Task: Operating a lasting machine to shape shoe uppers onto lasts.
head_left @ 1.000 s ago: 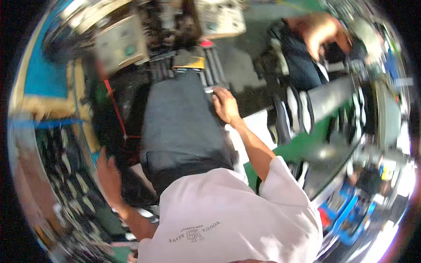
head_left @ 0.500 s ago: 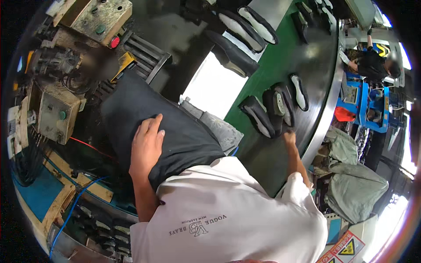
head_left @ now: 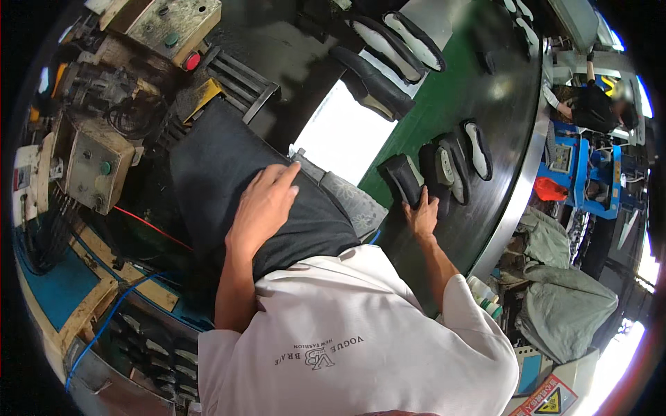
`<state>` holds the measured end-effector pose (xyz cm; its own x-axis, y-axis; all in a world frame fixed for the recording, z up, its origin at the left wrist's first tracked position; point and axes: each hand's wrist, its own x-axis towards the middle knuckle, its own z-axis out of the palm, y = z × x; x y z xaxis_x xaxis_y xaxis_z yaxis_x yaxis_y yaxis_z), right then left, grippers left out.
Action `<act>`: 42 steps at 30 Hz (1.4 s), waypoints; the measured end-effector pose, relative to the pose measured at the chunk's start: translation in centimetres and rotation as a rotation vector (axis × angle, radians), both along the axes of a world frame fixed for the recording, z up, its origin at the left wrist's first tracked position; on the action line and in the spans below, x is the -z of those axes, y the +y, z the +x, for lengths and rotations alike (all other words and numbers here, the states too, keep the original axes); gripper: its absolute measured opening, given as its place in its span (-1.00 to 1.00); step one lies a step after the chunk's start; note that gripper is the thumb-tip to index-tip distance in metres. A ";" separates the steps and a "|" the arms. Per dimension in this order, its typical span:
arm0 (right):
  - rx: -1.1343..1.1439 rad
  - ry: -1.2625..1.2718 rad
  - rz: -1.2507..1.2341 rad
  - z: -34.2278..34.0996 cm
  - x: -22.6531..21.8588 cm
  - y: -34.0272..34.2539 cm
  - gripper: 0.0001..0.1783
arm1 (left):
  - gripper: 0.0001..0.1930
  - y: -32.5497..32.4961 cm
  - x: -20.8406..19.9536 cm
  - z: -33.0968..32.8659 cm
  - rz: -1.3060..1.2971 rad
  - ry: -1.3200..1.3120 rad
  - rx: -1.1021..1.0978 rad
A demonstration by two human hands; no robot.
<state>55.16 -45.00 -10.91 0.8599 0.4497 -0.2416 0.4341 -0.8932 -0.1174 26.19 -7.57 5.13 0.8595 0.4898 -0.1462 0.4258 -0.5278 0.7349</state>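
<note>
At the near end of the green-and-dark work surface, my right hand has its thumb and fingers closed on the near end of a black slip-on shoe. Just to the right of it stand another black shoe with a pale oval piece and a black shoe with a white inside. My left hand hovers over or rests on my dark trouser leg, fingers loosely stretched and holding nothing. Whether it touches the cloth I cannot tell.
Further away, several black shoes lie by a bright white panel. A metal rail bounds the surface on the right. Control boxes with buttons stand at left. Another person works at far right beside a blue machine.
My right hand has moved left from beside the shoes onto the leftmost near one, which has turned slightly. My left hand has shifted right and up along my leg.
</note>
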 end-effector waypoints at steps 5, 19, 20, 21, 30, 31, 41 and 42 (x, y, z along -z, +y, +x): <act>0.129 0.234 0.227 0.0 0.7 1.9 0.13 | -0.59 -0.7 1.6 1.1 -0.024 -0.110 0.047; -0.348 0.823 0.609 -7.9 -17.1 26.2 0.03 | -0.66 7.1 -0.2 4.7 0.081 -0.687 -0.355; -0.466 0.774 0.653 -8.5 -16.2 27.6 0.06 | -0.66 7.3 -1.4 3.5 0.108 -0.718 -0.384; -0.580 0.727 0.697 -9.1 -15.1 29.4 0.10 | -0.66 7.5 -2.5 1.9 0.135 -0.745 -0.414; -0.765 1.040 0.989 -18.6 -10.5 37.8 0.17 | 0.01 3.1 -6.6 -6.6 -0.003 -0.530 -0.491; -1.023 0.749 0.989 -18.7 -9.8 37.5 0.16 | 0.02 3.2 -6.4 -6.6 0.066 -0.498 -0.515; -0.944 0.792 0.946 -19.0 -7.1 36.9 0.30 | -0.38 4.7 -4.7 -5.8 0.140 -0.560 -0.409; -0.936 0.792 0.978 -19.1 -7.2 37.0 0.28 | -0.38 4.9 -4.7 -5.6 0.140 -0.566 -0.399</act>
<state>36.04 -8.02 -3.72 -0.0028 0.9767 0.2146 0.3191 0.2042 -0.9254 20.55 -2.63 9.83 0.5360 0.7647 0.3577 0.1791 -0.5170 0.8370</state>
